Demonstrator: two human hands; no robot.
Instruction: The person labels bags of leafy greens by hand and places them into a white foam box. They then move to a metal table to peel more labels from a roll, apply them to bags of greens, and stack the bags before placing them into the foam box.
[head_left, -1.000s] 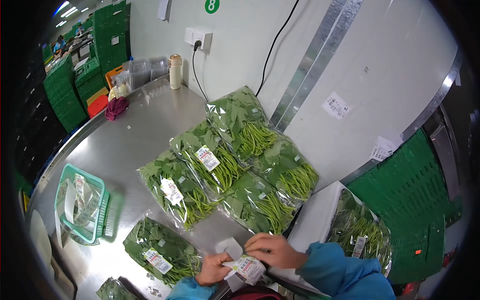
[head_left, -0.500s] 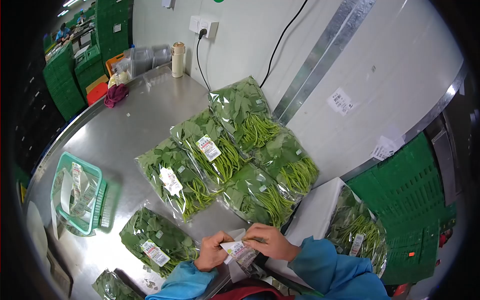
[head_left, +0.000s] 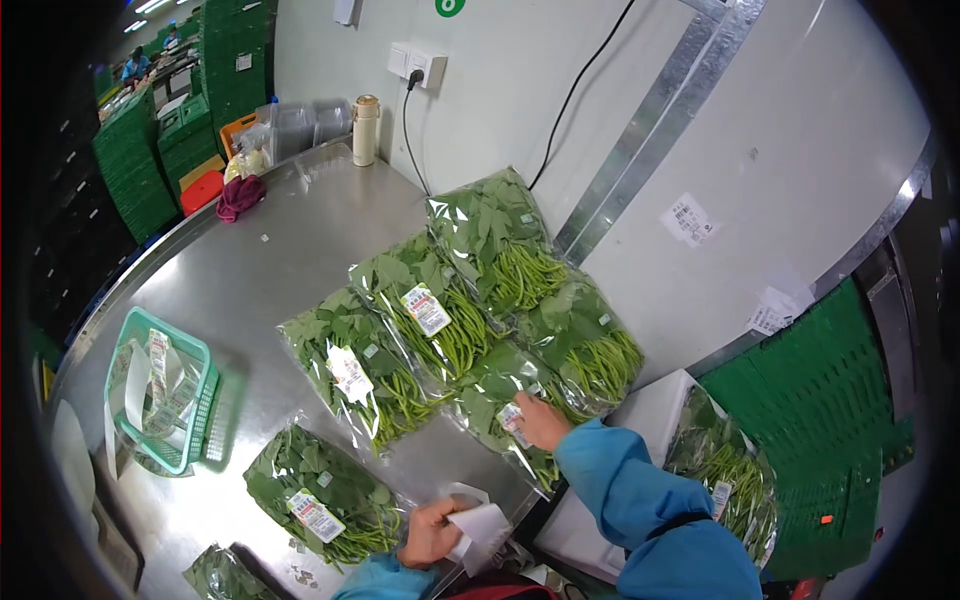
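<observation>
My right hand (head_left: pixel 543 421) reaches over a clear bag of leafy greens (head_left: pixel 490 390), its fingers closed on a printed label (head_left: pixel 512 424) that lies against the bag. Near the table's front edge, my left hand (head_left: pixel 430 532) grips a strip of white label paper (head_left: pixel 482 530). More bagged greens lie beside and behind the right hand, two of them with labels (head_left: pixel 427 309) on top. Left of my left hand is another labelled bag (head_left: pixel 322 495) of greens.
A green basket (head_left: pixel 207 400) with label strips stands on the metal table (head_left: pixel 300 235). At the back are a thermos (head_left: pixel 365 131), a dark red cloth (head_left: pixel 240 198) and plastic containers. A white box (head_left: pixel 590 535) and green crates (head_left: pixel 800 430) are at right. Distant people work at upper left.
My right hand has moved up and away from my left hand, carrying a label to the bag. My left hand still holds the paper strip. The view has shifted slightly.
</observation>
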